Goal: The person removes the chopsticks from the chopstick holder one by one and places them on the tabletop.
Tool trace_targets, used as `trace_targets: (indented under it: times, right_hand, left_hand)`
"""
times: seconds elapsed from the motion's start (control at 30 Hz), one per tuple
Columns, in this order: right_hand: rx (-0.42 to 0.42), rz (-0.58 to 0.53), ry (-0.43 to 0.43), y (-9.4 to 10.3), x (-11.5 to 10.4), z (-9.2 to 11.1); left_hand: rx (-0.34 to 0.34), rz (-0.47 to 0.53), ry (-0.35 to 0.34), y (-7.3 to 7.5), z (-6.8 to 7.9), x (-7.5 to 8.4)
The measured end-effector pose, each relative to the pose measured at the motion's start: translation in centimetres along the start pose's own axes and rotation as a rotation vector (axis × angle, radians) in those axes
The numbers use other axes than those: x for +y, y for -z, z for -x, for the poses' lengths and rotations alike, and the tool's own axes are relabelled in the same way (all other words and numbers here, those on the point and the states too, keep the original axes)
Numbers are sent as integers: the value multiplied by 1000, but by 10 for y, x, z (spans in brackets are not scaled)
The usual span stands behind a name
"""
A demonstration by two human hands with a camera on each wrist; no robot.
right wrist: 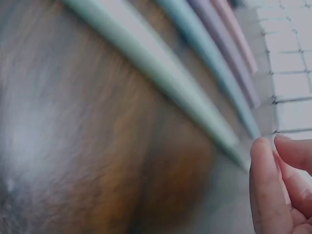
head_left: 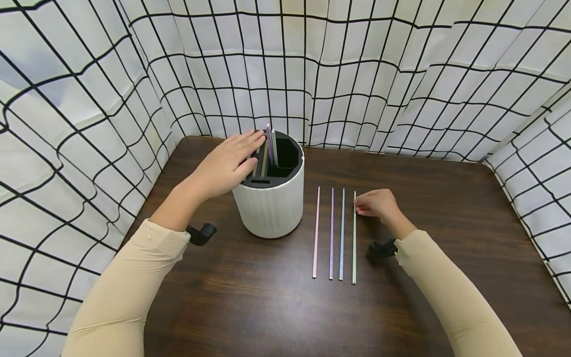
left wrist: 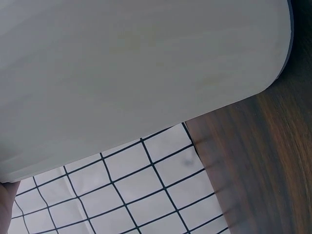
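My right hand [head_left: 376, 204] is at the far end of the pale green chopstick [head_left: 354, 248], thumb and fingertips bent together around it. In the right wrist view that chopstick [right wrist: 161, 73] runs behind the thumb [right wrist: 265, 185]. Beside it on the table lie a blue chopstick [head_left: 342, 238], a purple chopstick [head_left: 331, 238] and a pink chopstick [head_left: 316, 238], roughly parallel. My left hand [head_left: 227, 166] rests, fingers extended, on the black top of a white round utensil holder [head_left: 272, 208]. A lilac stick [head_left: 269, 141] and a pale green stick [head_left: 274, 148] stand in its opening.
Brown wooden table [head_left: 250, 302] lies under everything. White cloth panels with a black grid [head_left: 348, 74] close off the back and both sides. A black wrist mount [head_left: 201, 234] juts from the left sleeve, another mount [head_left: 382, 249] from the right.
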State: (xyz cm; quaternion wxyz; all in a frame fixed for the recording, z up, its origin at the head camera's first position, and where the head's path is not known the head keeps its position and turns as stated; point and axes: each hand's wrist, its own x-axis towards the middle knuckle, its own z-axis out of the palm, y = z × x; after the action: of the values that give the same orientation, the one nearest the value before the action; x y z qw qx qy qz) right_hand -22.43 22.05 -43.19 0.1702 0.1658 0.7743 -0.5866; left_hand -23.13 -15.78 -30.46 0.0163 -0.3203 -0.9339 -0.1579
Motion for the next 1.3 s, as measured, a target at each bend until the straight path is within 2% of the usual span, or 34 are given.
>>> trace_targets:
  times: [0.17,0.4,0.57,0.77,0.97,1.13,1.3]
  right_hand:
    - [-12,30,124,-1,-25,16]
    - [-35,-82,281,-5,-73,39]
    - [-49,-188,374,-22,-98,55]
    - [-134,-260,423,-50,-121,73]
    - [-187,-333,521,-68,-137,79]
    - [-212,-307,595,-79,-144,72]
    - [-221,-169,689,-86,-147,62]
  left_hand:
    - [-3,-5,4,1,-1,1]
    - [-1,-5,-4,2,-3,1]
    - [-3,-4,-7,2,-4,1]
    - [-8,-3,-7,2,0,0]
    - [0,2,-10,1,1,1]
    - [5,6,-4,1,0,1]
    - [-2,8,1,1,-1,1]
